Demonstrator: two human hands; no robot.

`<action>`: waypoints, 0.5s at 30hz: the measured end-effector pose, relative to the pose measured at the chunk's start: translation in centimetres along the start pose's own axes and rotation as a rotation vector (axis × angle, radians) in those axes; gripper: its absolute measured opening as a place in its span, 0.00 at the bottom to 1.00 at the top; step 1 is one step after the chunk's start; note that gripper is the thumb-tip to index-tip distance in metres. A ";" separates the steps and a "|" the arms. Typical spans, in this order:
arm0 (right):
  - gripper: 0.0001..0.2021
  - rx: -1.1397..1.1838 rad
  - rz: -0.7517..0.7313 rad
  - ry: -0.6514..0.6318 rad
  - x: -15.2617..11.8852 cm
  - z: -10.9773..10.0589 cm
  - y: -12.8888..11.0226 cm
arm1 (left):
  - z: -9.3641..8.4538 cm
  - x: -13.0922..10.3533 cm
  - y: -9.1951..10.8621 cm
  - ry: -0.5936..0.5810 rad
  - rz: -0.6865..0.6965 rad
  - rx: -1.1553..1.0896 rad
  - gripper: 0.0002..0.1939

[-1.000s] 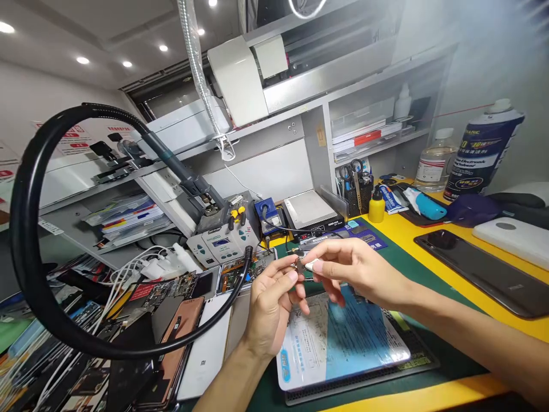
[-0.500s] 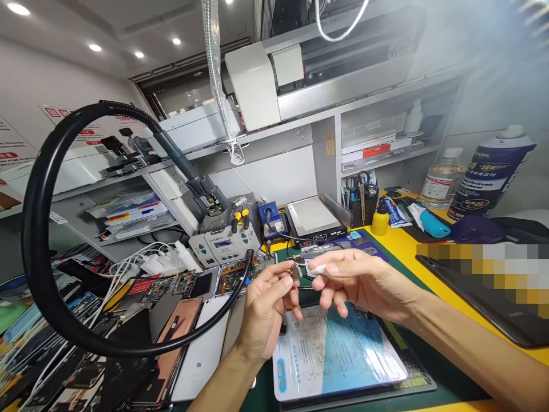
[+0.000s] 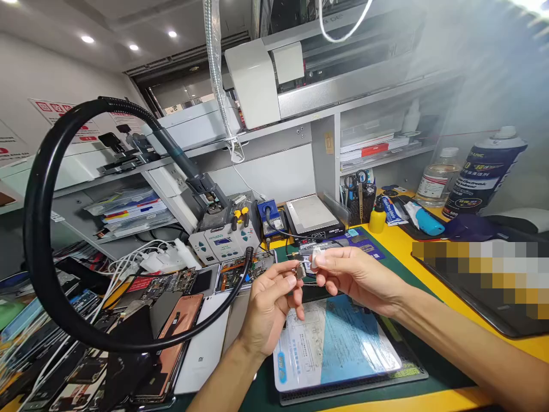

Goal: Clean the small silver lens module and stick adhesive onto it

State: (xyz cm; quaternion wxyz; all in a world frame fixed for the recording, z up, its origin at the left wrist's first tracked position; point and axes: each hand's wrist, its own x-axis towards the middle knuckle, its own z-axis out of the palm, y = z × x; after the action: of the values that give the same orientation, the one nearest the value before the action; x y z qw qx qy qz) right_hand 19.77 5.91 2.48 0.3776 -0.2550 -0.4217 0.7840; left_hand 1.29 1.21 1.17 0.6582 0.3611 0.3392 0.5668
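Between its thumb and fingers my left hand [image 3: 272, 297] pinches a small metallic part [image 3: 300, 271], above the far left corner of a blue and white mat [image 3: 338, 349]. Close to its right, my right hand [image 3: 355, 274] holds a small white wad [image 3: 316, 258] between thumb and index finger. The wad and the part are near each other with a narrow gap between them. Both hands are raised over the mat, which lies on a green work mat [image 3: 433, 309].
A black flexible hose [image 3: 32, 229] loops at the left above phones and circuit boards. Behind the hands stand a soldering station [image 3: 223, 240] and a heating plate [image 3: 311, 214]. To the right are a yellow bottle [image 3: 377, 217], a spray can [image 3: 482, 171] and a dark device [image 3: 480, 297].
The white wad now stands upright in my right hand's fingers, where it lay flatter before. My right hand's fingers have curled in more. The view has shifted slightly.
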 end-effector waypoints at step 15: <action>0.09 -0.046 -0.120 -0.011 -0.1 0.6 1.4 | -0.7 0.7 -0.1 0.013 -0.013 0.043 0.17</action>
State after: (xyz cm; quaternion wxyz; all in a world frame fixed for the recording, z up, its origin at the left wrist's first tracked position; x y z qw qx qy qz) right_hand 18.90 5.01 1.59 0.4155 -0.2335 -0.4561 0.7516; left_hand 0.88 1.92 0.68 0.6517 0.3695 0.3578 0.5574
